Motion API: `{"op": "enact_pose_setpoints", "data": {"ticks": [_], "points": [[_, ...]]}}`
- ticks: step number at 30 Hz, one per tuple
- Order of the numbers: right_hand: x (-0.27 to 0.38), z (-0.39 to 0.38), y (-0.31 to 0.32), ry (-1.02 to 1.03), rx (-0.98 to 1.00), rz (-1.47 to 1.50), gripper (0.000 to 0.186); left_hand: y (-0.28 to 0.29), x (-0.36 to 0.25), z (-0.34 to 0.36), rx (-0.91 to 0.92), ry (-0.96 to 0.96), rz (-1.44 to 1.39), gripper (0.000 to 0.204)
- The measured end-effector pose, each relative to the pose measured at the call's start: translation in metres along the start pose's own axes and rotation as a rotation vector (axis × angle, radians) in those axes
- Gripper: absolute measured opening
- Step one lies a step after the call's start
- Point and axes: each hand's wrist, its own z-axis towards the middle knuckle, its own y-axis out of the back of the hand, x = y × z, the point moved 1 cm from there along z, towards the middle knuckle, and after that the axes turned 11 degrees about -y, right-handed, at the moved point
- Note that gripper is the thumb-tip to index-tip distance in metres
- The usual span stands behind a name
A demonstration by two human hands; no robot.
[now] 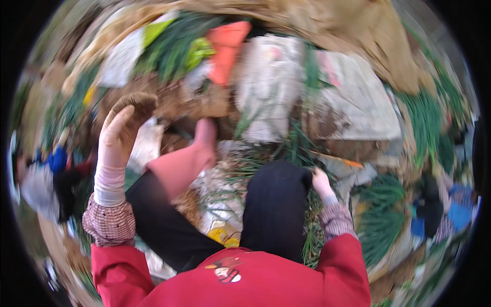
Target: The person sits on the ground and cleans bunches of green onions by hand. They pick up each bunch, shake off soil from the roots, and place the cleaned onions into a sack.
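My left hand (126, 118), in a light glove with a soil-brown palm and fingers, is raised to the left above brown soil-coloured ground. Its fingers curve to the right, apart from the thumb, and nothing shows in it; motion blurs it somewhat. My right hand (321, 182), pale-gloved, is beside my bent right knee (279, 189). Its fingers are mostly hidden there, so I cannot make out a hold. Close to it lie loose green onions (296, 146) and a thin stick with an orange end (348, 162).
White sacks (271, 87) and a white sheet (358, 102) lie ahead, with an orange-red sheet (227, 48) and heaped green onions (176, 46). Tan cloth (353, 25) covers the far side. More green onions (381, 207) are at right. Other people crouch at far left (43, 184) and far right (442, 207).
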Motion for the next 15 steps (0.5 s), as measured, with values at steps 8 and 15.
{"op": "enact_pose_setpoints", "data": {"ticks": [8,15], "points": [[0.149,0.172,0.038,-0.306,-0.173,-0.104,0.052,-0.108,0.235,0.073,0.390,0.649,0.164,0.030],[0.190,0.152,0.045,-0.240,-0.055,0.342,0.024,-0.174,0.356,0.090,0.314,0.607,-0.010,0.040]]}}
